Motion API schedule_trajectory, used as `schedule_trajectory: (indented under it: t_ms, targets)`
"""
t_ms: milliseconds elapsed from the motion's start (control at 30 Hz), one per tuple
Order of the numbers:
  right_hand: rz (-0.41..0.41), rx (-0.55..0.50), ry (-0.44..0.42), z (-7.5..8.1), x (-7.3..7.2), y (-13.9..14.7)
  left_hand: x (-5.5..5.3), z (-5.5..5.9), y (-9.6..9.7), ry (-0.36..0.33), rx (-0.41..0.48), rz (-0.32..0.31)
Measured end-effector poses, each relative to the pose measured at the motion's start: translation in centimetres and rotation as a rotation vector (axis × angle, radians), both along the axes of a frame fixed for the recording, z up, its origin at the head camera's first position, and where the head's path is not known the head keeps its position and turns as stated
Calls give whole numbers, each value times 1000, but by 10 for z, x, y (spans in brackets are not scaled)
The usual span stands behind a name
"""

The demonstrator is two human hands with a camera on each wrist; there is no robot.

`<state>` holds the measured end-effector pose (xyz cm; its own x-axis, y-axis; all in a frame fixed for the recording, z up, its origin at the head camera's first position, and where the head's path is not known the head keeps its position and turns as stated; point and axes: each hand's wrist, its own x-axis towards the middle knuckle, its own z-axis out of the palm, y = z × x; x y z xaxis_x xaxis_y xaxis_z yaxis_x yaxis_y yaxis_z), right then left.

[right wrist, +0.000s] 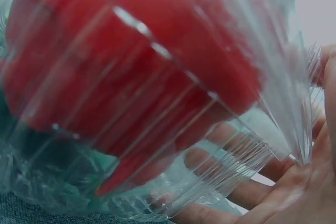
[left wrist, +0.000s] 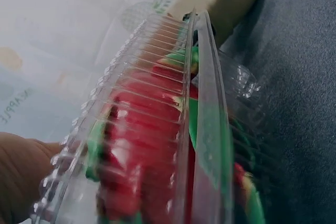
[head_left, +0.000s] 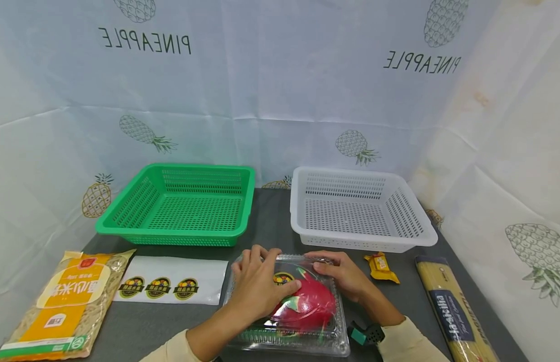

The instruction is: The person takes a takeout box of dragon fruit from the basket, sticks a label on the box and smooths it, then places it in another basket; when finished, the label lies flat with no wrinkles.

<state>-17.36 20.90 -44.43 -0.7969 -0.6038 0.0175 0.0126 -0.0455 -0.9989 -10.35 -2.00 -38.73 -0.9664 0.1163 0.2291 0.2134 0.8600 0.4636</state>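
A clear plastic clamshell box [head_left: 302, 347] stands on the dark table in front of me. Inside it is a red dragon fruit [head_left: 313, 301] with green scales, seen through the ribbed wall in both wrist views. One round black-and-gold sticker [head_left: 283, 278] shows on the lid. My left hand [head_left: 261, 284] rests across the lid's left part, its thumb extended beside the sticker. At the far right corner, my right hand [head_left: 338, 274] grips the box; its fingers [right wrist: 247, 195] curl round the crinkled plastic edge in the right wrist view.
A white sheet [head_left: 203, 271] with 3 matching stickers lies to the left, beside a yellow grain bag [head_left: 64, 306]. Behind stand a green basket [head_left: 193, 239] and a white basket [head_left: 352, 241]. On the right are a small yellow packet [head_left: 381, 267] and a spaghetti pack [head_left: 456, 311].
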Motion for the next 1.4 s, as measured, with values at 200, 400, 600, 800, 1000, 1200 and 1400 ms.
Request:
schedule_trajectory:
  t_ms: [200,400,600,800,1000,1200,1400]
  targets:
    - [10,-2,11,-1,0,1,-7,0,-5,-61,-99,29]
    - [31,-19,6,-1,-2,1,-11,0,-9,-156,-99,20]
    - [36,-27,11,0,-3,1,-12,1,-11,-146,-84,14]
    - [30,-23,2,0,-2,1,-13,1,-14,-137,-72,3]
    - [29,-20,-5,0,-1,0,-13,-1,-17,-118,-62,-8]
    - [29,-19,-9,1,0,-1,-13,0,-18,-116,-44,-5]
    - [25,-10,-7,1,0,-2,-13,-1,-20,-118,-19,-12]
